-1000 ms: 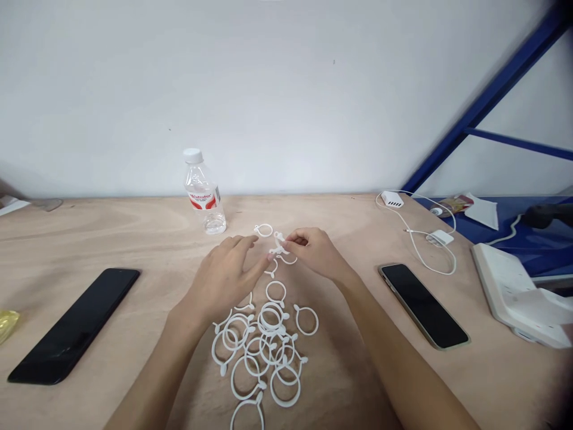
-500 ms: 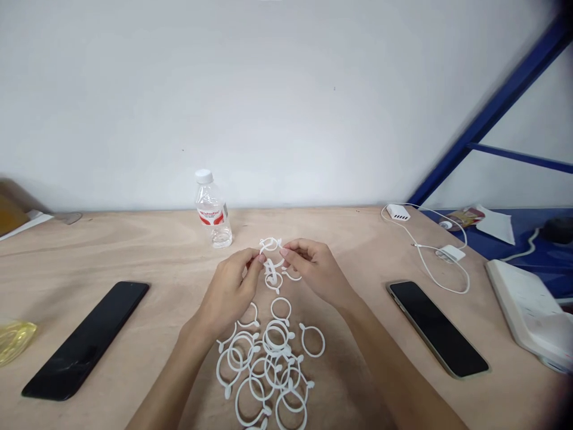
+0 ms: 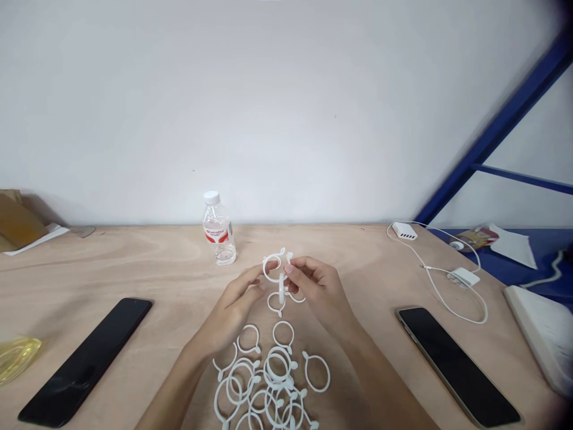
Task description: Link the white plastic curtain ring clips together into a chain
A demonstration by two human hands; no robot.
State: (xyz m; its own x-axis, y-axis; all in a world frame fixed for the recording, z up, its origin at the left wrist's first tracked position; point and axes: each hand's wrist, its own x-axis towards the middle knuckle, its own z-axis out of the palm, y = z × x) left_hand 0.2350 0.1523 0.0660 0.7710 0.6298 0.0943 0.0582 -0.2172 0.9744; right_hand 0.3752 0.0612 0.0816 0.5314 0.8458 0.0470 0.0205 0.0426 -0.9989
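Observation:
Over the middle of the table, my right hand [image 3: 316, 286] pinches a thin white plastic ring [image 3: 265, 272] between thumb and fingers. This ring stands open at the top, its small tabbed ends apart. Another white ring [image 3: 282, 289], seen edge-on, hangs from it, with more rings [image 3: 276, 304] below. My left hand [image 3: 235, 304] is at the ring's left side, thumb and index finger apart. Its index fingertip is behind the ring; whether it touches cannot be made out. Between my forearms lies a pile of similar rings [image 3: 277, 365], each with a small tab.
A clear bottle [image 3: 218, 233] with a white cap stands behind my left hand. Black phones lie at left [image 3: 87, 361] and right [image 3: 456, 364]. A white charger [image 3: 404, 230] and cable [image 3: 436, 288] are at back right. Yellow plastic [image 3: 18, 358] lies at far left.
My left thumb and index finger have parted from the ring they pinched. The ring has turned and its ends now show above. The view has tilted upward slightly.

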